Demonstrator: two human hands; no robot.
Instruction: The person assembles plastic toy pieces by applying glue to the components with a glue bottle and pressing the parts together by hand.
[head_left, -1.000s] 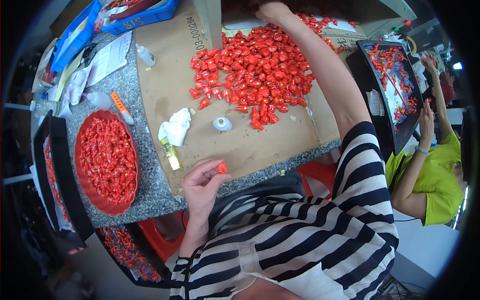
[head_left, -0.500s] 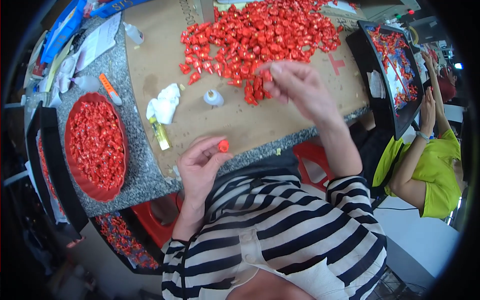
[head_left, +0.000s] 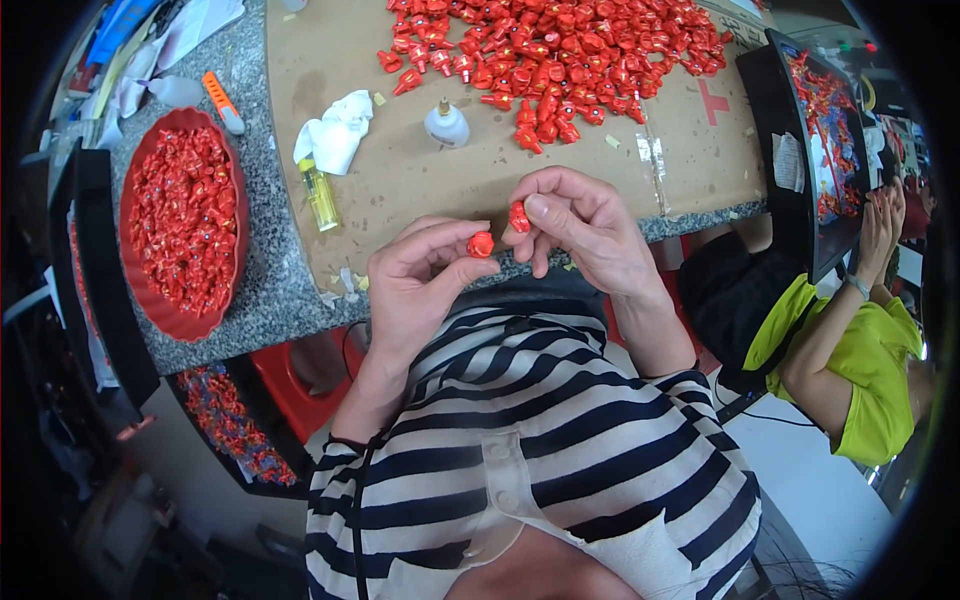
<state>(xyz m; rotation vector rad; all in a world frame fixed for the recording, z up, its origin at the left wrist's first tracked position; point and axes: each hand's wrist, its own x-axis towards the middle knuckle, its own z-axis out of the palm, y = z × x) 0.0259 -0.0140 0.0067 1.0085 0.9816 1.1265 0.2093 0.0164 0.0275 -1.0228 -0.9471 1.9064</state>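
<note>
My left hand (head_left: 425,285) pinches a small red plastic piece (head_left: 480,244) between thumb and fingers, above the near edge of the cardboard sheet. Close beside it, my right hand (head_left: 590,232) grips another red plastic piece (head_left: 518,217) in its fingertips. The two pieces are apart, with a narrow gap between them. Beyond my hands, a big heap of similar red pieces (head_left: 570,60) lies on the cardboard (head_left: 400,170). A small squeeze bottle (head_left: 447,125) with a metal tip stands just past my fingers.
On the left, a red scalloped bowl (head_left: 128,215) holds many red pieces. Nearby lie a white tissue (head_left: 335,132), a yellow lighter (head_left: 320,195) and an orange-white cutter (head_left: 222,102). A black tray (head_left: 765,110) stands at right, beside a co-worker in a lime shirt (head_left: 880,365).
My right hand has come back from the heap toward my left hand, bringing a red piece. My left hand has shifted slightly right and up. The view has tilted, moving the table upward.
</note>
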